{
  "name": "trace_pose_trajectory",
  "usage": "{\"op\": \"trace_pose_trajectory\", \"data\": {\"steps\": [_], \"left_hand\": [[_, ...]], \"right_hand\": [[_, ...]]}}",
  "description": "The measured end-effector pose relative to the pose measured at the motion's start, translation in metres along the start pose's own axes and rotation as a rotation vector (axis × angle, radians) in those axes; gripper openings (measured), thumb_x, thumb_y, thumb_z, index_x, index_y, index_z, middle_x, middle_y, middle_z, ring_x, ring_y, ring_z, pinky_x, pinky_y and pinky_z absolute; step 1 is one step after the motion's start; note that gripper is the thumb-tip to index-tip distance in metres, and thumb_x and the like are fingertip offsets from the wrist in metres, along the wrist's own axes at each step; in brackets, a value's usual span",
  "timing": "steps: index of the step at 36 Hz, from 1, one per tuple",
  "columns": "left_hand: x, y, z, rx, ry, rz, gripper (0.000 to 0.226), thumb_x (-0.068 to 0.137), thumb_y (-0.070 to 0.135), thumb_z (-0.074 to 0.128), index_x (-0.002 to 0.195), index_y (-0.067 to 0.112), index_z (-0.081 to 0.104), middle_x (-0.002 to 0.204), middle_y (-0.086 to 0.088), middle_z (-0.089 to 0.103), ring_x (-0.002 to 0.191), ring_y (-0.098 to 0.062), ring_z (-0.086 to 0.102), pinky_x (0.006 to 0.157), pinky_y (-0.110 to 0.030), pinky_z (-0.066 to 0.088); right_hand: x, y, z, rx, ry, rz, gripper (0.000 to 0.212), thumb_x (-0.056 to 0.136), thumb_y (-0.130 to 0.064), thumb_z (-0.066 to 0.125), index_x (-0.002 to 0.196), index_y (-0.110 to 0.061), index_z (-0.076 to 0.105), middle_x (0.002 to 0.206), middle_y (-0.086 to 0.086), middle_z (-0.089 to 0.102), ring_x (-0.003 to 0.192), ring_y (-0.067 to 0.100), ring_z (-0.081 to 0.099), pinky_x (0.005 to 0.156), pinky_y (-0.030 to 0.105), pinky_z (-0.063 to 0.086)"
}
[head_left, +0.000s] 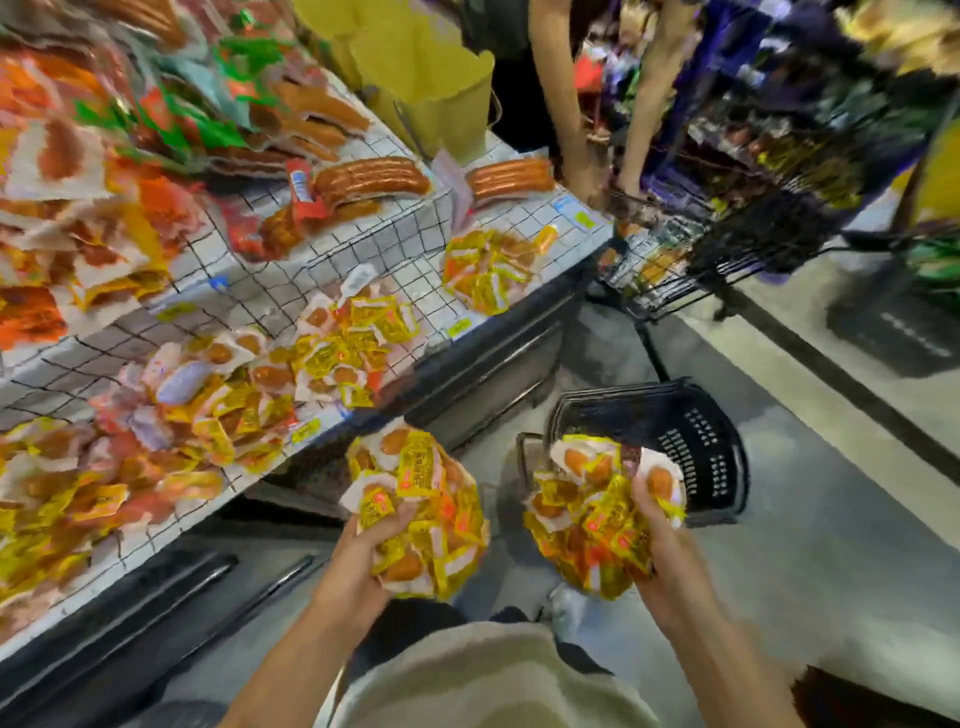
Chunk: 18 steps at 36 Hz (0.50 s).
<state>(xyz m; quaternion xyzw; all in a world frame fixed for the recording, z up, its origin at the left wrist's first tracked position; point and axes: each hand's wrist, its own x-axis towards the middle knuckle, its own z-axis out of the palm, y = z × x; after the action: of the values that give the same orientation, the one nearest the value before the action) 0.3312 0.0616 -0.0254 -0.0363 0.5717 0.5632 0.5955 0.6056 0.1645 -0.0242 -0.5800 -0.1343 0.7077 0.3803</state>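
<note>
A bundle of small yellow and orange plastic snack packets (421, 509) sits at lower centre of the frame, gripped from below by the left hand (358, 561), whose fingers curl up round it. Just to its right a second bundle of the same packets (587, 530) is clutched by the right hand (670, 556), fingers wrapped over its side. Both bundles hang in the air, the second one directly in front of a black plastic shopping basket (696, 436) standing on the grey floor (831, 519). My reading: two handfuls are off the display, and dropping them into the basket is what is left; whether it holds anything already is hidden. The packets carry red and yellow labels, the print too blurred to read. Across the left of the frame runs a white display counter with a black wire grid (363, 244), heaped with more such packets (332, 353) and, higher up, packed brown sausages (371, 179); its yellow price tags (460, 327) are illegible. At upper right another person's arms (561, 104) reach to a black wire trolley (753, 244)
</note>
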Motion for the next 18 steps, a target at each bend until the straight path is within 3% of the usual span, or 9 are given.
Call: {"op": "trace_pose_trajectory", "data": {"steps": [4, 10, 13, 18], "left_hand": [[0.012, -0.035, 0.054, 0.049, -0.046, -0.033, 0.054, 0.084, 0.007, 0.065, 0.137, 0.016, 0.057, 0.128, -0.018, 0.067, 0.116, -0.039, 0.065, 0.099, -0.057, 0.05], [0.029, -0.074, 0.126, 0.12, -0.121, -0.098, 0.058, 0.081, 0.002, 0.067, 0.137, 0.012, 0.056, 0.131, -0.02, 0.065, 0.118, -0.041, 0.063, 0.105, -0.064, 0.044], [0.039, -0.085, 0.152, 0.176, -0.155, -0.134, 0.064, 0.076, 0.003, 0.07, 0.138, 0.009, 0.055, 0.13, -0.022, 0.064, 0.119, -0.042, 0.062, 0.106, -0.063, 0.042], [0.069, -0.096, 0.178, 0.23, -0.184, -0.201, 0.051, 0.075, 0.004, 0.073, 0.124, 0.016, 0.066, 0.124, -0.019, 0.069, 0.111, -0.039, 0.068, 0.103, -0.061, 0.046]], "right_hand": [[0.008, -0.024, -0.063, 0.022, 0.099, -0.021, 0.04, 0.096, -0.039, 0.065, 0.129, -0.016, 0.065, 0.12, 0.01, 0.074, 0.11, 0.026, 0.072, 0.089, 0.044, 0.057], [0.017, -0.049, -0.134, 0.034, 0.238, -0.065, 0.042, 0.087, -0.043, 0.068, 0.118, -0.015, 0.069, 0.108, 0.009, 0.075, 0.097, 0.02, 0.073, 0.083, 0.038, 0.059], [0.026, -0.055, -0.158, 0.054, 0.307, -0.075, 0.058, 0.084, -0.044, 0.068, 0.132, -0.011, 0.063, 0.118, 0.011, 0.072, 0.11, 0.027, 0.068, 0.102, 0.049, 0.051], [0.041, -0.06, -0.172, 0.08, 0.367, -0.062, 0.063, 0.086, -0.047, 0.065, 0.139, -0.015, 0.059, 0.128, 0.012, 0.07, 0.118, 0.028, 0.067, 0.104, 0.051, 0.05]]}}
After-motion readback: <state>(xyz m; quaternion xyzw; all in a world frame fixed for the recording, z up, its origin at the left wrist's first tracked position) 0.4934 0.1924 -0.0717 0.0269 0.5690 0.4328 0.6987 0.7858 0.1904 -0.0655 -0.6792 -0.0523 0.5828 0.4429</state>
